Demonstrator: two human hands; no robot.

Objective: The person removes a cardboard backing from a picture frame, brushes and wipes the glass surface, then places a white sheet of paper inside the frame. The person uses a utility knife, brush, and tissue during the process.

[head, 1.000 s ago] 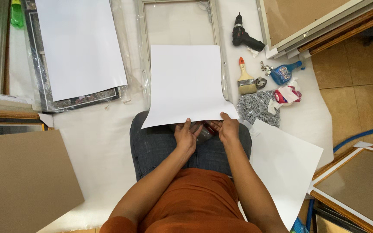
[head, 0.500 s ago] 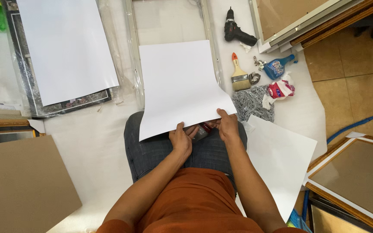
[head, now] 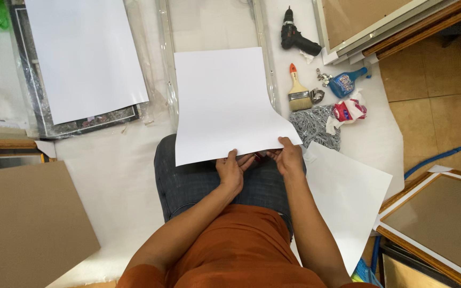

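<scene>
1. you hold a big white sheet of paper out in front of you, over your knees and the white floor cover. its far end reaches out over a clear plastic-wrapped frame.
2. your left hand pinches the near edge of the sheet, thumb on top, fingers curled under it.
3. your right hand grips the near right corner the same way, thumb on top.
4. something small and red peeks out between your hands; you cannot tell what it is.
5. just right of the sheet lie a paintbrush with an orange tip, a blue spray bottle and a grey patterned cloth.
6. a black drill sits farther up.
7. another white sheet lies by your right arm.
8. on the left, a third white sheet rests on a dark frame.
9. brown cardboard lies near your left side.
</scene>
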